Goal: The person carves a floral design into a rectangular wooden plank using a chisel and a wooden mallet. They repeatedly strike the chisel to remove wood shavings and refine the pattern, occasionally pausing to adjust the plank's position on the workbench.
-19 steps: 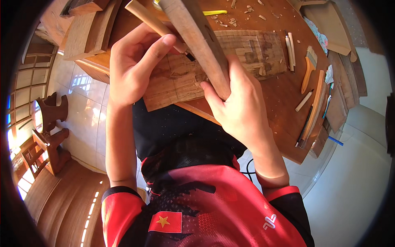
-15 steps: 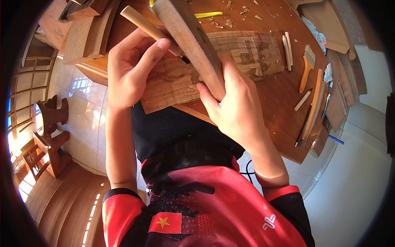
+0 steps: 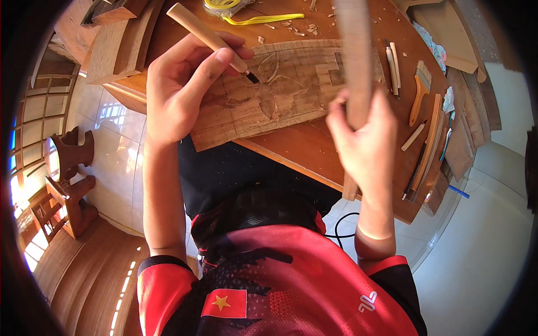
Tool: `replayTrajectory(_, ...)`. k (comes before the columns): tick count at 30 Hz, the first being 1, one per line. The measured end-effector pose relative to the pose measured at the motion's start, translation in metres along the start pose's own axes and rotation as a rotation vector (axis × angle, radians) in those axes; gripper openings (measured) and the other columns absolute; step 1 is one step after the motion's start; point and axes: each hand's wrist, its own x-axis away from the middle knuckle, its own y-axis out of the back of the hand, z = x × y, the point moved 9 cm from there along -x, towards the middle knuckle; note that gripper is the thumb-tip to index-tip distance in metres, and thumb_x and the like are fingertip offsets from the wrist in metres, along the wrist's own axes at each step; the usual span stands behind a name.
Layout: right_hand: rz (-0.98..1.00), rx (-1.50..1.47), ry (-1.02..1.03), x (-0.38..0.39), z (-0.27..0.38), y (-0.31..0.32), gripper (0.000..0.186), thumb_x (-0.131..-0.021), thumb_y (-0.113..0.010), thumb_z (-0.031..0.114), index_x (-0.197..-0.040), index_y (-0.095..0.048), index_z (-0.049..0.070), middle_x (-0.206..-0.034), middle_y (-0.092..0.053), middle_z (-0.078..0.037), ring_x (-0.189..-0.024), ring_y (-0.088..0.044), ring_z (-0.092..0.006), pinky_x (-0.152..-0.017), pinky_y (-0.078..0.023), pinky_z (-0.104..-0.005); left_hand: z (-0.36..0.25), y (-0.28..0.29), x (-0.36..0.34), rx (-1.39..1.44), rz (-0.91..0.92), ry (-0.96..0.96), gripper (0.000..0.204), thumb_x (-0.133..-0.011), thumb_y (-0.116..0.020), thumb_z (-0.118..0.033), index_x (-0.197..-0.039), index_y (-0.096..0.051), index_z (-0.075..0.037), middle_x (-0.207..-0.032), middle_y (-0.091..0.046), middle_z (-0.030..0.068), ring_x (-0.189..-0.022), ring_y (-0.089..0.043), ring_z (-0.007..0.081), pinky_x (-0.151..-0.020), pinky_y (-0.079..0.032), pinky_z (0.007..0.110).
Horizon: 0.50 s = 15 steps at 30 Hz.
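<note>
My left hand [image 3: 178, 101] pinches a wood carving chisel [image 3: 197, 29] by its round, pale handle. Its short dark blade points down and right, over a flat wooden board [image 3: 227, 130] with shallow carved shapes and pencil lines. I cannot tell whether the blade touches the wood. In my right hand [image 3: 367, 140] is a thick wooden bar [image 3: 354, 53], gripped near its lower part and blurred at the top. It stands nearly upright over the board's right part, apart from the chisel; its lower end shows below my fist.
A tape measure [image 3: 224, 5] with yellow tape lies beyond the board among wood shavings. Two pale-handled tools [image 3: 392, 70], a flat paintbrush [image 3: 418, 98] and a wooden strip [image 3: 427, 148] lie at the right. Wood blocks [image 3: 120, 53] are at the far left.
My right hand has swung the wooden bar to the right, away from the chisel, and turned it more upright. The left hand and chisel have barely moved.
</note>
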Motion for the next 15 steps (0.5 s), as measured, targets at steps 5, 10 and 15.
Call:
replayTrajectory(5,-0.051,-0.145,-0.055,0.003,-0.004,0.021,0.030,-0.087,-0.074,0.004,-0.112,-0.056,0.000,-0.096,-0.071,-0.012,-0.075,-0.071,-0.0247,-0.070,-0.055,-0.0368,-0.003,-0.020,0.000,-0.127,0.191,0.099,0.030,-0.103,-0.060,-0.013,-0.123,-0.065,0.008,-0.107,-0.076,0.0155,-0.099,-0.071,0.0176,-0.091,-0.055,0.031)
replayTrajectory(10,0.038,-0.357,-0.146,0.007,0.003,0.014,0.027,-0.090,-0.073,0.003,-0.112,-0.056,0.001,-0.092,-0.068,-0.007,-0.067,-0.062,-0.0102,-0.059,-0.049,-0.0274,-0.020,-0.057,-0.014,-0.297,0.390,-0.005,0.030,-0.099,-0.072,-0.018,-0.119,-0.071,0.003,-0.094,-0.077,0.0091,-0.084,-0.070,0.0133,-0.079,-0.057,0.031)
replayTrajectory(15,0.064,-0.425,-0.202,0.012,-0.007,0.024,0.023,-0.093,-0.072,0.003,-0.110,-0.056,0.003,-0.092,-0.065,-0.003,-0.062,-0.054,-0.0042,-0.055,-0.042,-0.0235,-0.018,-0.061,-0.022,-0.379,0.333,0.053,0.026,-0.093,-0.078,-0.016,-0.111,-0.074,0.002,-0.089,-0.076,0.0075,-0.080,-0.070,0.0113,-0.074,-0.057,0.029)
